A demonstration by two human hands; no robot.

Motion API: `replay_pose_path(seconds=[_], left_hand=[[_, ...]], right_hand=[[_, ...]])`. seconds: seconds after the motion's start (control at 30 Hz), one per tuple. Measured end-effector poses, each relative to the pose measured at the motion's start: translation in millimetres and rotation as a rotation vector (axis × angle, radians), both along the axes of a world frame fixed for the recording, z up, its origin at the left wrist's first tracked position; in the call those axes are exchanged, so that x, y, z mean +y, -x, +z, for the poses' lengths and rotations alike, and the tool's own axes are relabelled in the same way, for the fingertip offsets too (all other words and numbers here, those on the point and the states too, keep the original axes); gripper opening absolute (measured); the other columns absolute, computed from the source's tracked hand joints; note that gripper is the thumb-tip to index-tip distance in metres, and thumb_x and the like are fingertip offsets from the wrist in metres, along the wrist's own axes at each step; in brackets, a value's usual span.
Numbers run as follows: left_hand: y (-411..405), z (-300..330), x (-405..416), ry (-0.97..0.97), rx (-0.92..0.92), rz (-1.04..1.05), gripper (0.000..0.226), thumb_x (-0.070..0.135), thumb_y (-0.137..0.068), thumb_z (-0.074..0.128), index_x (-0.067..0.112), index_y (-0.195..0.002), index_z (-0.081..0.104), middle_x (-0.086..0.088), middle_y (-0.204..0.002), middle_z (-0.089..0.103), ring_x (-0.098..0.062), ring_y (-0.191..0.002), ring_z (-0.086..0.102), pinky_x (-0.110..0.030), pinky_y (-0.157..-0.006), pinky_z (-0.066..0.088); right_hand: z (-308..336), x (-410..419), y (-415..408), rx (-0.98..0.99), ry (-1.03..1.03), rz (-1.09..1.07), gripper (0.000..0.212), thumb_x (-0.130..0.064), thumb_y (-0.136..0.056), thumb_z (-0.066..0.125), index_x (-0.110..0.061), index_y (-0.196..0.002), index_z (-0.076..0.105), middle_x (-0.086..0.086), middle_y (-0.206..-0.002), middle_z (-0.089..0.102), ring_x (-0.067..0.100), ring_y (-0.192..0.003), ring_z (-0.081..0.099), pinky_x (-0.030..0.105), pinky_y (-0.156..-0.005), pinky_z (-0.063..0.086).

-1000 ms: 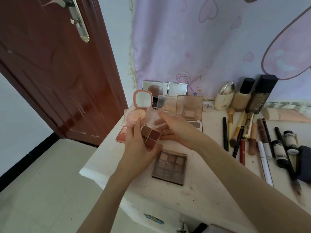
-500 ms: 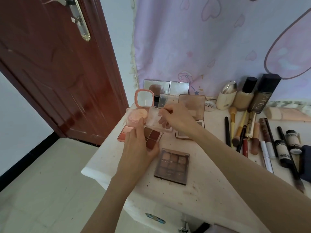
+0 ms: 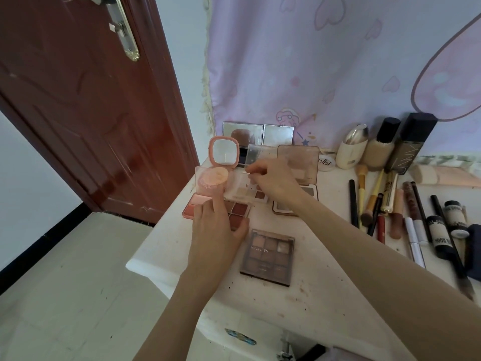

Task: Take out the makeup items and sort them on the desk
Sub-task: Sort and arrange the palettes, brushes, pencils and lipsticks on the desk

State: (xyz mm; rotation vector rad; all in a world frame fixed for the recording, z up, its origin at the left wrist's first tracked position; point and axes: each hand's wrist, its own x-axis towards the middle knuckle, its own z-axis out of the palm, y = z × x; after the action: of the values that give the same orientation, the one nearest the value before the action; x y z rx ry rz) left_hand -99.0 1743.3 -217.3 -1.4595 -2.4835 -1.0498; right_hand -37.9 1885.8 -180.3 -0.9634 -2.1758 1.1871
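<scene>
My left hand (image 3: 216,230) grips a small four-pan palette (image 3: 238,213) of dark red shades near the desk's left side. My right hand (image 3: 273,182) pinches the top edge of that palette's clear lid (image 3: 234,188), which stands raised. Just behind stands a pink blush compact (image 3: 223,155) with its mirror up and a round puff (image 3: 213,177) on it. A closed nine-pan brown palette (image 3: 268,254) lies in front of my hands. An open brown palette (image 3: 298,162) sits under my right wrist.
Two mirrored compacts (image 3: 243,134) lean against the pink curtain at the back. Bottles (image 3: 380,149) stand at the back right, with brushes, pencils and tubes (image 3: 364,199) in rows before them. The desk's rounded left edge (image 3: 145,259) is close; a red door (image 3: 78,100) stands beyond.
My right hand has moved up and away from me, swinging the clear lid open. My left hand has kept hold of the small palette low over the desk.
</scene>
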Motion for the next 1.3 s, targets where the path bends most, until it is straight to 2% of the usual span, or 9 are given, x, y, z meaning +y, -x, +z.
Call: replay_pose_path(seconds=[0.3,0.4,0.53,0.63,0.77,0.87,0.97,1.07,1.3], left_hand=[[-2.9,11.9,-6.4,0.032,0.046,-0.205,0.060,0.039,-0.082,0.062,0.028,-0.136,0.037,0.005,-0.137,0.039,-0.014,-0.125,0.023,-0.032,-0.100,0.018],[-11.1,20.5,-7.9,0.224,0.029,-0.506,0.072,0.053,-0.075,0.064,0.036,-0.137,0.033,0.013,-0.140,0.031,-0.002,-0.127,0.016,-0.034,-0.108,0.017],[-20.2,28.3,-6.1,0.573,0.049,-0.675,0.089,0.056,-0.068,0.070,0.038,-0.141,0.022,0.018,-0.142,0.021,0.001,-0.129,0.009,-0.036,-0.111,0.011],[-19.3,35.5,-3.4,0.666,0.116,-0.723,0.086,0.052,-0.072,0.069,0.038,-0.142,0.022,0.017,-0.138,0.026,-0.004,-0.124,0.019,-0.029,-0.107,0.021],[-22.0,40.6,-2.6,0.520,0.097,-0.743,0.082,0.052,-0.071,0.069,0.037,-0.141,0.027,0.016,-0.134,0.034,0.003,-0.111,0.026,-0.021,-0.101,0.026],[-30.8,45.8,-2.6,0.221,-0.176,-0.722,0.083,0.055,-0.066,0.070,0.043,-0.136,0.027,0.018,-0.131,0.040,0.006,-0.115,0.038,-0.014,-0.099,0.037],[-46.2,48.7,0.7,0.004,-0.264,-0.744,0.084,0.040,-0.069,0.077,0.039,-0.137,0.026,0.014,-0.135,0.041,0.001,-0.123,0.040,-0.013,-0.098,0.037],[-60.8,51.9,6.3,0.028,-0.196,-0.819,0.081,0.029,-0.072,0.072,0.033,-0.138,0.026,0.015,-0.139,0.035,0.006,-0.126,0.034,-0.009,-0.101,0.030],[-60.1,64.1,14.0,0.015,-0.118,-0.775,0.083,0.042,-0.064,0.079,0.040,-0.133,0.033,0.030,-0.130,0.037,0.016,-0.118,0.036,0.001,-0.095,0.026]], right_hand=[[0.6,-12.0,-45.5,0.136,-0.084,-0.074,0.021,-0.012,-0.091,0.055,-0.013,-0.109,0.066,-0.008,-0.100,0.061,-0.003,-0.080,0.054,0.014,-0.081,0.044],[-1.7,-21.0,-75.0,0.128,-0.137,-0.093,0.020,-0.015,-0.092,0.055,-0.018,-0.108,0.067,-0.014,-0.095,0.061,-0.007,-0.081,0.056,0.004,-0.077,0.043],[-14.9,-43.0,-106.1,0.166,-0.036,-0.126,0.016,-0.019,-0.093,0.052,-0.023,-0.103,0.064,-0.008,-0.097,0.066,0.009,-0.091,0.062,0.025,-0.083,0.050],[-29.2,-60.5,-118.4,0.170,0.018,-0.112,0.014,-0.018,-0.094,0.050,-0.026,-0.102,0.060,-0.009,-0.096,0.064,0.004,-0.090,0.063,0.019,-0.081,0.050],[-35.3,-69.0,-127.2,0.257,0.051,-0.159,0.016,-0.015,-0.096,0.048,-0.026,-0.096,0.059,-0.013,-0.091,0.064,-0.002,-0.083,0.063,0.013,-0.076,0.050],[-29.1,-67.7,-135.1,0.445,0.282,-0.181,0.015,-0.025,-0.094,0.049,-0.022,-0.094,0.064,-0.001,-0.091,0.070,0.007,-0.082,0.068,0.015,-0.070,0.052],[-23.9,-67.9,-141.0,0.498,0.548,-0.035,0.053,-0.059,-0.075,0.055,-0.017,-0.107,0.066,0.002,-0.100,0.072,0.015,-0.093,0.069,0.021,-0.074,0.054],[-22.1,-68.1,-141.5,0.529,0.676,0.066,0.076,-0.068,-0.060,0.069,-0.014,-0.114,0.064,0.005,-0.110,0.069,0.023,-0.105,0.064,0.037,-0.090,0.052],[-18.4,-63.4,-145.7,0.767,0.942,0.244,0.053,-0.046,-0.071,0.066,-0.016,-0.115,0.067,0.012,-0.115,0.061,0.026,-0.108,0.055,0.039,-0.091,0.050]])
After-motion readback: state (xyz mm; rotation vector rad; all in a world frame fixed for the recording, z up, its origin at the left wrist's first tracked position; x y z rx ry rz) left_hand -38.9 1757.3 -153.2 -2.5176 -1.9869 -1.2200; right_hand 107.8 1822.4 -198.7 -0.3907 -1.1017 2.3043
